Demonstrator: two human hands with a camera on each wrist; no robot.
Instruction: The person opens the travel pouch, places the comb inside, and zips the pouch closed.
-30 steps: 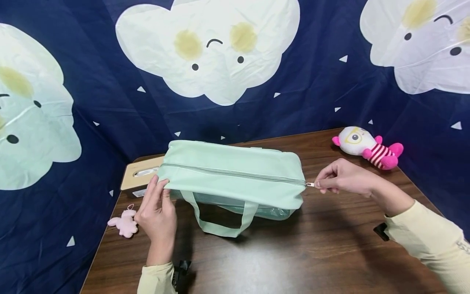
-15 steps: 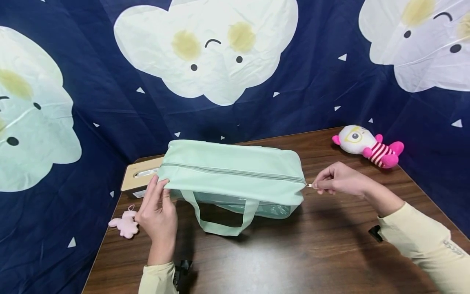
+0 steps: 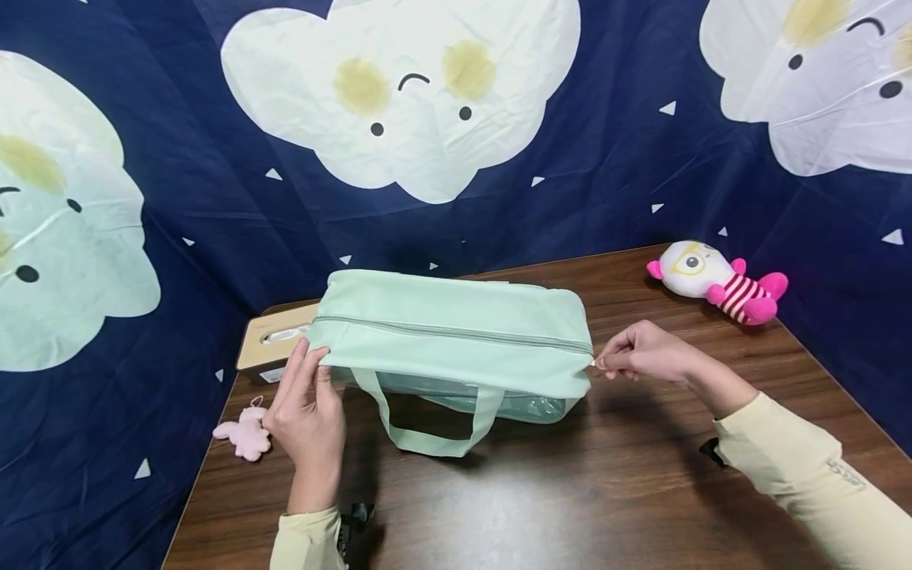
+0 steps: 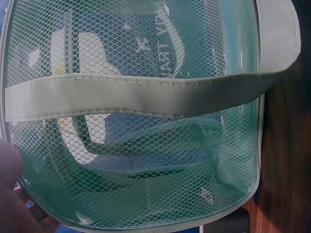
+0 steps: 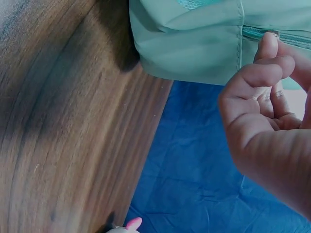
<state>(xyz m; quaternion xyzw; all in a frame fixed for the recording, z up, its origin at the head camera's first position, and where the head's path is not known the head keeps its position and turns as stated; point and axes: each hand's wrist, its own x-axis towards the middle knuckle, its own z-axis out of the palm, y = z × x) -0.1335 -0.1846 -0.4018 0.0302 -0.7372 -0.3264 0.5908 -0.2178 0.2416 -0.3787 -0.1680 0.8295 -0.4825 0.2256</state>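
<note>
A mint-green handbag (image 3: 456, 305) stands on the wooden table, its long zipper (image 3: 456, 332) running across the top. My right hand (image 3: 644, 351) pinches the zipper pull (image 3: 593, 363) at the bag's right end; the fingertips cover most of it. At the left end my left hand (image 3: 306, 416) holds the bag's near corner, thumb (image 4: 8, 162) on the front and fingers behind the edge. The strap handle (image 3: 431, 443) hangs down in front. Through the clear front with mesh (image 4: 146, 145), the left wrist view shows folds and printed lettering.
Behind the bag's left end is a tissue box (image 3: 264, 348) with a wooden lid. A pink plush charm (image 3: 245, 434) lies near the left hand. A plush toy (image 3: 720, 281) in stripes lies at the back right. A dark blue cloud-print curtain (image 3: 285, 229) borders the table.
The right hand has moved a little left, closer to the bag's end, and the zipper pull shows less between fingers and bag. The left hand and the bag have stayed nearly in place.
</note>
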